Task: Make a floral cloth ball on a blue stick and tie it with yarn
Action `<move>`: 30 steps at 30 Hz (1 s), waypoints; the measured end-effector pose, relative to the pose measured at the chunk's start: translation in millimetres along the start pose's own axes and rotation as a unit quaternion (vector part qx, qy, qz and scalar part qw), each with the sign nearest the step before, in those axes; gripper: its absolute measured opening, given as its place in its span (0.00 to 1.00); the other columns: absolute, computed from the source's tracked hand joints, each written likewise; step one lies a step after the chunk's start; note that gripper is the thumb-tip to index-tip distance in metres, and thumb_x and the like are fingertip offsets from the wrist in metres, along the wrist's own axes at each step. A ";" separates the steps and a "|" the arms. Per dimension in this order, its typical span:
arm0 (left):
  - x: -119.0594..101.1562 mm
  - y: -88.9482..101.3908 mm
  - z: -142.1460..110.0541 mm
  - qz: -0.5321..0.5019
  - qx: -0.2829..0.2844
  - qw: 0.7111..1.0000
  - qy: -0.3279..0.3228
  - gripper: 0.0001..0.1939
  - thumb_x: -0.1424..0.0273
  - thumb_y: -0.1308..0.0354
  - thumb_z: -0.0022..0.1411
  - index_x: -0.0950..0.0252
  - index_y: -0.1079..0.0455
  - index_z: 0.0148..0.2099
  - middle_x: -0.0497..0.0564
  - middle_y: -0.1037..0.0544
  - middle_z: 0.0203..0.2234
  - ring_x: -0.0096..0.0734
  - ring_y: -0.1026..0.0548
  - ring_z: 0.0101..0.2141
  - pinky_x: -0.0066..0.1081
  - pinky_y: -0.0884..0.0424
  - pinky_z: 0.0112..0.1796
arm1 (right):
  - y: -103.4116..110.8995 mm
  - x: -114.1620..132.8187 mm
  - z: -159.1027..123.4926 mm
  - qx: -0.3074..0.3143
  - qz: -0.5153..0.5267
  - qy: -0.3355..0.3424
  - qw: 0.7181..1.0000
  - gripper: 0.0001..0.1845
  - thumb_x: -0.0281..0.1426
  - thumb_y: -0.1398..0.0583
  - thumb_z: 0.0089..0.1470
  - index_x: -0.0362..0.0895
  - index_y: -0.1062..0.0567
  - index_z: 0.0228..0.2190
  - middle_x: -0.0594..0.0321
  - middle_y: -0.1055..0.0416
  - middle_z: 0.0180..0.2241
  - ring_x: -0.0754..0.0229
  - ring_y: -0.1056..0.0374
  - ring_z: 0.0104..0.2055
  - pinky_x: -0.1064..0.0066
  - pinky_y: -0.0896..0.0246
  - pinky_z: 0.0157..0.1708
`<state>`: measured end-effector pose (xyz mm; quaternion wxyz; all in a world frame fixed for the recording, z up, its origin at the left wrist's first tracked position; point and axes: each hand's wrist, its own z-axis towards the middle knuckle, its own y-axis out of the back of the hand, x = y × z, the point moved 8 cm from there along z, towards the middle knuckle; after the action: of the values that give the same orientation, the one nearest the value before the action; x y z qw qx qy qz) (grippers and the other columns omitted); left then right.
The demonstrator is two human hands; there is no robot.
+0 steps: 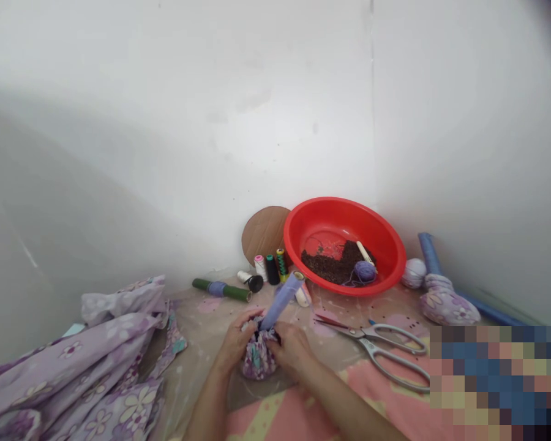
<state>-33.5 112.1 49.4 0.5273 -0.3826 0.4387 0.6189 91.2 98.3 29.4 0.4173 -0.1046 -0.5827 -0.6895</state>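
Note:
A small bundle of purple floral fabric (258, 362) sits low in front of me, its top gathered around a tube wrapped in lilac (281, 301). The tube leans up and to the right out of the gathers. On the left side of the bundle, my left hand (237, 340) is closed on the fabric near the gathered neck. My right hand (294, 350) grips the other side, its fingertips pressed into the fabric just below the tube. Parts of the bundle's neck are hidden by the fingers.
Large scissors (371, 337) lie at the right. Behind stand a red basin (349, 214) holding dark material and purple yarn, several thread spools (270, 269), and a cardboard disc (261, 236). Floral cloth (96, 361) is heaped left; a similar tied bundle (447, 303) lies far right.

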 end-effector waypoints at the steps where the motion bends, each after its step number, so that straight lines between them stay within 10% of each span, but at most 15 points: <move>1: -1.2 1.1 -2.3 0.006 -0.001 1.000 -0.003 0.16 0.73 0.41 0.39 0.63 0.26 0.35 0.54 0.25 0.36 0.38 0.31 0.40 0.31 0.41 0.45 | 0.6 -0.9 -0.1 0.001 0.004 -0.005 1.000 0.11 0.30 0.47 0.46 0.45 0.29 0.33 0.60 0.28 0.31 0.58 0.34 0.33 0.74 0.49 0.28; 8: -21.6 -11.5 -11.7 0.042 0.044 0.998 -0.027 0.32 0.78 0.36 0.28 0.63 0.30 0.43 0.54 0.28 0.41 0.43 0.34 0.44 0.34 0.42 0.46 | 3.3 3.0 3.8 0.006 -0.023 0.045 0.999 0.13 0.28 0.47 0.44 0.43 0.30 0.35 0.58 0.29 0.35 0.57 0.35 0.36 0.73 0.47 0.32; 19: -16.0 -4.2 -6.6 0.066 -0.123 0.990 -0.002 0.07 0.66 0.40 0.42 0.64 0.30 0.24 0.45 0.30 0.17 0.28 0.34 0.22 0.24 0.38 0.27 | 5.4 20.0 5.2 -0.011 -0.038 0.107 0.993 0.09 0.28 0.47 0.45 0.43 0.30 0.32 0.59 0.30 0.32 0.59 0.35 0.34 0.73 0.47 0.31; 30: -7.1 12.7 -9.5 0.037 -0.091 0.995 0.026 0.07 0.67 0.41 0.43 0.66 0.30 0.24 0.51 0.25 0.25 0.34 0.29 0.31 0.27 0.37 0.34 | 10.3 3.5 1.6 0.085 0.010 0.062 0.994 0.11 0.39 0.43 0.41 0.43 0.30 0.23 0.69 0.36 0.19 0.67 0.43 0.21 0.77 0.57 0.20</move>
<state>-44.9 100.1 54.8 0.4557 -0.4287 0.4076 0.6652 95.6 98.3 39.4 0.4667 -0.0316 -0.6116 -0.6381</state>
